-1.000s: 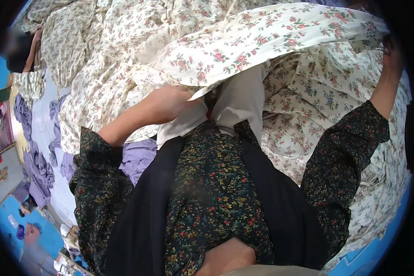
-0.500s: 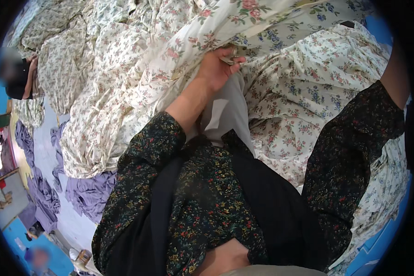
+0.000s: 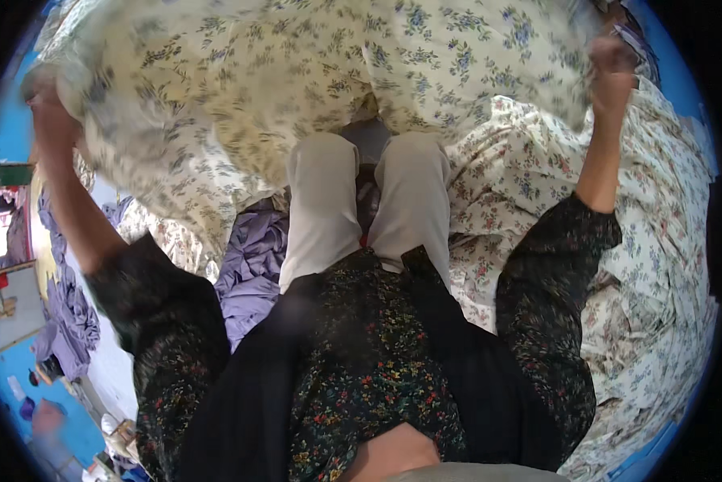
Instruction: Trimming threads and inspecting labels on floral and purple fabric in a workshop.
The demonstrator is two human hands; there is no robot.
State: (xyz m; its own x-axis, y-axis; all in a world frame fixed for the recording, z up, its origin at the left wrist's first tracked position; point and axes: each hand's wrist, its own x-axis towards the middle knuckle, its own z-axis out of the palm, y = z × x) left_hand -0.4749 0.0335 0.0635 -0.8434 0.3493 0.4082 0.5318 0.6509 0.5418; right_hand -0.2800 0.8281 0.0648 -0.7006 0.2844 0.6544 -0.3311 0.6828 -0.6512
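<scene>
A wide sheet of cream floral fabric (image 3: 297, 72) with blue flowers is stretched between my two raised hands. My left hand (image 3: 54, 120), far out at the left and smeared by motion, is closed on one end of it. At the upper right, my right hand (image 3: 615, 68) is closed on the other end, also blurred. The fabric hangs in front of my knees and sways, its left part streaked by motion. Whether either hand holds anything besides the fabric cannot be made out.
Heaped floral fabric (image 3: 658, 225) lies to my right. Bunched purple fabric (image 3: 252, 249) is beside my left leg, with more purple cloth (image 3: 72, 313) farther left. A blurred person (image 3: 48, 434) is at the lower left. Blue walls (image 3: 24, 377) show at the edges.
My left hand has swung from the middle, where it held a small metal thing, out to the far left. My right hand has come into view, and the fabric is now spread wide.
</scene>
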